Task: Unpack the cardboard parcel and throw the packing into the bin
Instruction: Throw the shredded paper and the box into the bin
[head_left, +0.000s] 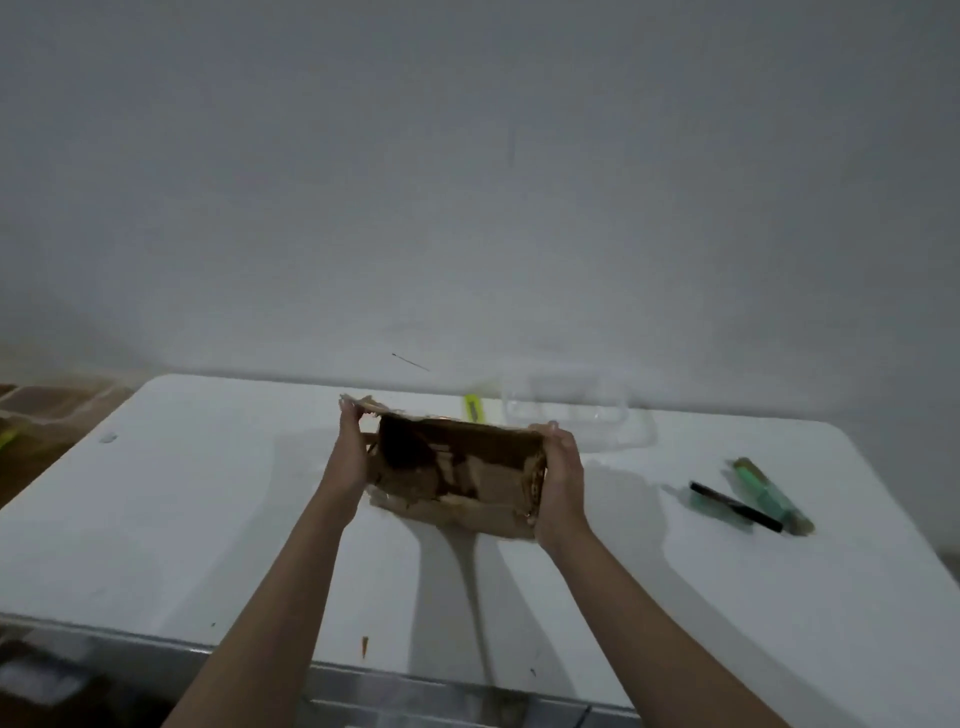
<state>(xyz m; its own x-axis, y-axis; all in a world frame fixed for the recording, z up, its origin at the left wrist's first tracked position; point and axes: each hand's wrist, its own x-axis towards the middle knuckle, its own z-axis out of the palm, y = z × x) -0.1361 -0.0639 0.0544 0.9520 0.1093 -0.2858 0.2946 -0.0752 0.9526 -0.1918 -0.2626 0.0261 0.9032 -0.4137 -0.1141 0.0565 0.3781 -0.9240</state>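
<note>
We hold cardboard parcel (457, 470) over middle of white table (182, 519), open side toward us. Left hand (349, 457) fingers clamped on torn left flap, right hand (562, 483) fingers wrapped on right end. Inside dark, maybe empty. Keep both grips firm while lifting. Near edge free; pens (748, 501) right, clear container (576, 421) behind. Bin not visible.

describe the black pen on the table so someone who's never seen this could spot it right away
On the white table, look right of the torn brown cardboard parcel held between both hands. There a thin black pen lies flat beside a stubbier green tube-like item, its far end crossing a pale green piece. It is the only dark, slim stick there.
</note>
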